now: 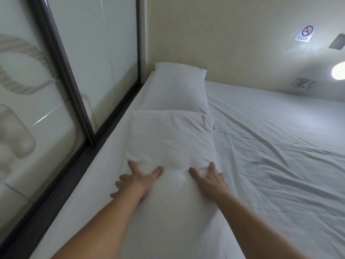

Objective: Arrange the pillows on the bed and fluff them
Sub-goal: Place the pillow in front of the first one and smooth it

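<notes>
Two white pillows lie end to end along the left side of the bed (270, 146). The near pillow (171, 139) is right in front of me; the far pillow (179, 86) sits in the corner against the wall, its near end touching the near pillow. My left hand (136, 180) presses flat on the near pillow's front left part, fingers spread. My right hand (209, 178) presses on its front right part, fingers spread and sunk into the fabric. Neither hand grips anything.
A dark-framed glass partition (74, 101) runs along the bed's left edge. A cream wall stands behind the pillows, with a no-smoking sign (305, 33) and a lit round lamp (338, 71) at the right. The white sheet is wrinkled on the right.
</notes>
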A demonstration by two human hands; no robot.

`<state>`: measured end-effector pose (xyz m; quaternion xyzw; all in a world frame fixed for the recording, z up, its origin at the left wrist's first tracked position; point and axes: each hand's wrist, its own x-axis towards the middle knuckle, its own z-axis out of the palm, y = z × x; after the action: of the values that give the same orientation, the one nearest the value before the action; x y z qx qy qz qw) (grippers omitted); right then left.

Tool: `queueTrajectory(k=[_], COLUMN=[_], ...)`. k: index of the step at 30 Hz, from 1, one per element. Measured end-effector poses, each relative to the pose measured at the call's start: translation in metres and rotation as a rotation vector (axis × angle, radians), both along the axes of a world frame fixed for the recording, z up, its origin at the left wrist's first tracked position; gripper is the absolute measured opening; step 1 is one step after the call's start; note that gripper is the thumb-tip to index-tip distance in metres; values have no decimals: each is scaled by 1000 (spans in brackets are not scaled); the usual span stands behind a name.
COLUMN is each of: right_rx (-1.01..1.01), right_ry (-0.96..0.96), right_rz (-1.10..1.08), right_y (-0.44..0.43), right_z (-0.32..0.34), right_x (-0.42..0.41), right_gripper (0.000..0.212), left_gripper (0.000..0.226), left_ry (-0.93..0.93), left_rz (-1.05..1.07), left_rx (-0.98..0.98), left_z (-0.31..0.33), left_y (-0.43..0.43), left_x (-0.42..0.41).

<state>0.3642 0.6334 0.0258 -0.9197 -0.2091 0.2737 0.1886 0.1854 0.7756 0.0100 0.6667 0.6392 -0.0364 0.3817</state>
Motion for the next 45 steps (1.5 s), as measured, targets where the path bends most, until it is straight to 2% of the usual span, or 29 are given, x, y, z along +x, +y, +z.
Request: queueTrajectory(k=[3, 6, 8, 11, 14, 20, 26, 31, 34, 37, 41, 45], right_rx=[-75, -109, -54, 47, 131, 157, 166, 33, 5, 55, 200, 305], right_ry=[13, -26, -33, -63, -94, -64, -167, -178, -158, -130, -80, -127], right_rz=[-28, -35, -40, -44, -21, -22, -45, 6, -10, -33, -67, -100], right_y=[-8, -9, -7, -2, 3, -9, -15, -13, -9, -10, -6, 2], right_z=[-20, -31, -28, -9, 7, -8, -5, -13, -14, -17, -16, -1], right_x=[-10, -20, -20, -13, -18, -61, -42, -43, -41, -42, -46, -39], right_gripper=[113, 109, 93, 57, 49, 44, 52, 67, 69, 58, 31, 16], left_gripper=[135, 109, 84, 52, 38, 46, 48, 59, 67, 78, 93, 95], left_ry=[-30, -87, -113, -147, -140, -104, -171, 56, 71, 24, 106, 129], left_rz=[110, 83, 44, -14, -74, -60, -69, -77, -105, -142, -95, -82], left_rx=[-45, 32, 139, 324, 433, 364, 420, 321, 354, 325, 152, 108], left_z=[-19, -27, -23, 1, 28, 1, -1, -16, -12, -13, -36, -47], left_y=[-8, -10, -4, 16, 40, 33, 31, 29, 31, 25, 6, -12], left_x=[-9, -10, -9, -9, -17, -59, -37, -48, -44, -45, -71, -82])
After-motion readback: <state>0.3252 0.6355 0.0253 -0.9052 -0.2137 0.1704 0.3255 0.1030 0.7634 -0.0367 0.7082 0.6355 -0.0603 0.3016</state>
